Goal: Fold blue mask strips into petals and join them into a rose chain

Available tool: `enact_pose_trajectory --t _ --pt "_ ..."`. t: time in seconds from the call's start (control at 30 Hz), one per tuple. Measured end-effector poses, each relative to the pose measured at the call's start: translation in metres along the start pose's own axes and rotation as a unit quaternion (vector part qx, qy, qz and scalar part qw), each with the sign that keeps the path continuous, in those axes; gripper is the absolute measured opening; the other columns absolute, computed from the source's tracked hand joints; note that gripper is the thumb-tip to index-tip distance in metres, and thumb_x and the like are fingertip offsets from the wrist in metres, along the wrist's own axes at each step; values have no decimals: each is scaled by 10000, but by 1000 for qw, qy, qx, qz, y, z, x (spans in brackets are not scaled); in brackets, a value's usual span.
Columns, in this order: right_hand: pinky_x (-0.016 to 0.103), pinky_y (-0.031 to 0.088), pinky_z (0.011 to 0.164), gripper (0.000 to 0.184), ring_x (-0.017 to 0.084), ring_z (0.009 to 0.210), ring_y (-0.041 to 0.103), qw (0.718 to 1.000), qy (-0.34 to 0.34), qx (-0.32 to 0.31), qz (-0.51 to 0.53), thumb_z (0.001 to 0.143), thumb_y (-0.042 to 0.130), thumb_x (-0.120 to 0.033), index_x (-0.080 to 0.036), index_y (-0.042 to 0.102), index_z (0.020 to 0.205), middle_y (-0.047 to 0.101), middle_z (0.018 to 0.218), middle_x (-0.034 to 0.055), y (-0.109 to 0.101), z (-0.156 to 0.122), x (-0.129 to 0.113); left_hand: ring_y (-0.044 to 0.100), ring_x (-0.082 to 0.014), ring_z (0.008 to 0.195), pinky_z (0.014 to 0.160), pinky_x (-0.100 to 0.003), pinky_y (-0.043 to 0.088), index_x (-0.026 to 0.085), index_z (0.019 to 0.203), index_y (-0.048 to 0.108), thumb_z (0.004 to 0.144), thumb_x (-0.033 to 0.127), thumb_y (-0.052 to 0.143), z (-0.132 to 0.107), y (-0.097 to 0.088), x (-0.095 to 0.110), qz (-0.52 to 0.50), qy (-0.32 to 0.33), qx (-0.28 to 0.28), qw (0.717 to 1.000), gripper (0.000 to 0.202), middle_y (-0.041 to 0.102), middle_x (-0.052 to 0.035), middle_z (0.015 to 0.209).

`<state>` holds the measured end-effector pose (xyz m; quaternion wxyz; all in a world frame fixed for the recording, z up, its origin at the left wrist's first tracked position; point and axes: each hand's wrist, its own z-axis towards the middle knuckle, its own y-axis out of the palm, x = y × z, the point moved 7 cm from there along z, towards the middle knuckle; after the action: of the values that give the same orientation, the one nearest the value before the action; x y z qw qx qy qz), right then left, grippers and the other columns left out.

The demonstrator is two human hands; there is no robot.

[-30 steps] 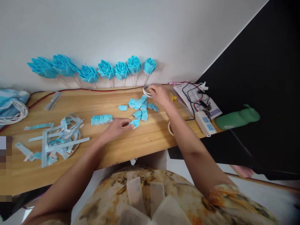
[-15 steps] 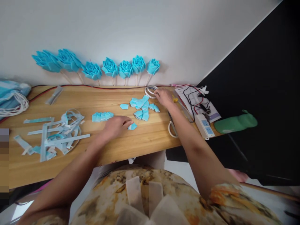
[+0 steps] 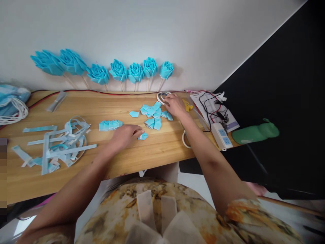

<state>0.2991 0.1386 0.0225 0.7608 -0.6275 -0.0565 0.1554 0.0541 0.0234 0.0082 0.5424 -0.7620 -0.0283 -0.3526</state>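
My left hand [image 3: 125,134] lies on the wooden table [image 3: 152,152], fingers curled over a small folded blue piece [image 3: 144,136]. My right hand [image 3: 174,104] reaches to the back of the table, its fingers closed on a coil of white elastic loops [image 3: 161,97]. Between the hands is a loose heap of folded blue petals [image 3: 153,115]. A short row of overlapped blue pieces [image 3: 110,124] sits left of my left hand.
Several blue fabric roses [image 3: 119,71] on sticks lean against the wall. Cut mask strips [image 3: 57,145] lie at the left, with masks [image 3: 10,101] at the far left. Scissors [image 3: 185,139], a power strip [image 3: 222,135], cables on a sheet [image 3: 215,108] and a green object [image 3: 255,133] are on the right.
My left hand has flattened down onto the small blue piece. My right hand stays at the white loops, shifting only slightly; the view has moved a little.
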Motion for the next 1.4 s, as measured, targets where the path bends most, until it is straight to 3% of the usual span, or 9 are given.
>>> enact_pose_trajectory --t 0.1,0.2,0.37,0.5,0.77,1.0,1.2,1.3,1.4 --pt "492 450 1122 237 321 1255 600 999 17 3 30 913 591 -156 -155 809 1008 736 1275 137 6 2 8 696 -278 991 734 -328 377 233 1044 768 1029 470 428 1 0 0 4 6 -1 1000 415 795 -55 1127" --pt "463 465 1119 187 288 1219 651 988 53 41 139 881 629 -182 -167 798 959 753 1254 119 1 5 23 691 -263 952 720 -323 374 231 1021 767 1030 468 417 0 1 1 4 12 -2 1000 423 796 -55 1102" --pt "383 517 1055 202 205 1044 725 893 119 71 428 844 662 -278 -193 771 990 802 1083 40 -14 4 46 698 -279 971 714 -320 384 244 1012 773 1017 482 436 0 0 1 8 10 13 1000 413 803 -60 1099" --pt "322 539 1026 222 150 986 731 805 146 65 571 817 734 -365 -214 753 979 803 1015 12 -22 -1 44 703 -282 942 715 -330 403 241 1004 773 1013 474 448 1 -1 -1 -14 19 38 999 400 804 -68 1061" --pt "382 545 1086 298 177 1061 737 753 117 86 642 820 773 -497 -248 690 960 800 1070 8 -44 -10 18 672 -249 864 726 -335 429 212 987 770 1011 450 464 -1 -17 -6 -45 38 149 987 388 779 -87 982" --pt "349 575 963 318 166 909 734 766 68 53 638 790 799 -472 -235 731 991 798 955 9 -52 -29 -39 639 -200 785 708 -317 430 194 865 736 995 420 492 -9 -34 -3 -137 52 248 958 357 719 -56 832" --pt "330 569 868 212 176 917 732 808 15 -14 589 861 747 -427 -244 751 968 801 956 10 -48 -52 -99 601 -162 730 668 -294 442 195 817 726 981 367 571 -19 -48 1 -224 97 339 909 284 698 -41 791" --pt "321 545 856 192 167 903 711 840 -9 -22 542 902 707 -409 -238 761 969 795 967 7 -50 -59 -115 578 -154 715 655 -289 429 191 829 738 981 362 596 -21 -51 4 -236 116 346 901 270 679 -36 771" --pt "322 536 840 173 163 878 699 852 -26 -21 523 917 683 -391 -241 764 951 791 960 -3 -50 -62 -124 561 -151 705 649 -288 420 196 852 758 979 365 601 -21 -49 6 -234 119 332 906 263 686 -35 771"
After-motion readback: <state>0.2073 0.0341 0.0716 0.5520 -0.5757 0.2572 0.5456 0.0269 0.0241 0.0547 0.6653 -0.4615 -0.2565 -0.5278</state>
